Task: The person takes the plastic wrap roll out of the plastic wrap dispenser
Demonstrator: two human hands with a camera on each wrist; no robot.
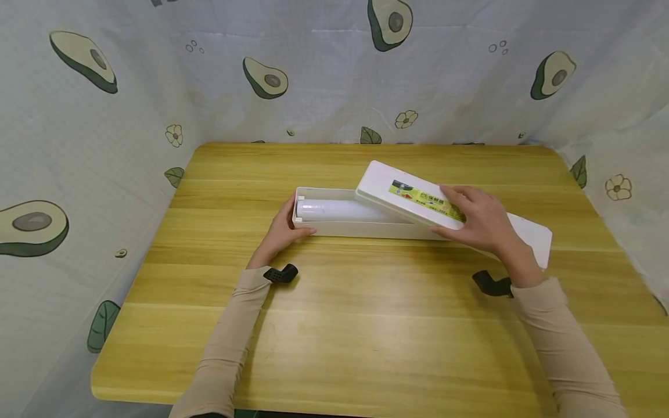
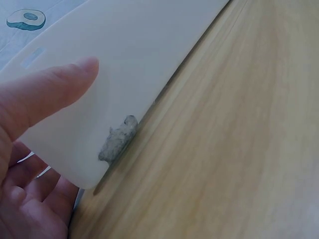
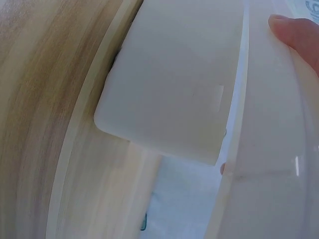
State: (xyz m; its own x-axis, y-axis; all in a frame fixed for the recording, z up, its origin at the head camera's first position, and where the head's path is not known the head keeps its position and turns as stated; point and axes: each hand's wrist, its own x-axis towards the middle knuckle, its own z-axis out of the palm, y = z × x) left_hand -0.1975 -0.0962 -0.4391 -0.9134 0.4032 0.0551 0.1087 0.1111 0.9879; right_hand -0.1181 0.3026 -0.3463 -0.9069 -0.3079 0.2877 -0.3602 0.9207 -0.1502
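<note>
A long white cling film box lies on the table with its left part uncovered, and a pale roll shows inside. My left hand grips the box's left end, thumb on its near wall and fingers around the end. My right hand holds the white lid, which bears a yellow-green label. The lid sits askew across the box's right part, its right end jutting past. In the right wrist view a narrow gap separates the lid from the box wall.
The wooden table extends around the box on all sides. A curtain with avocado prints stands behind and beside it. A grey patch marks the lower edge of the box wall in the left wrist view.
</note>
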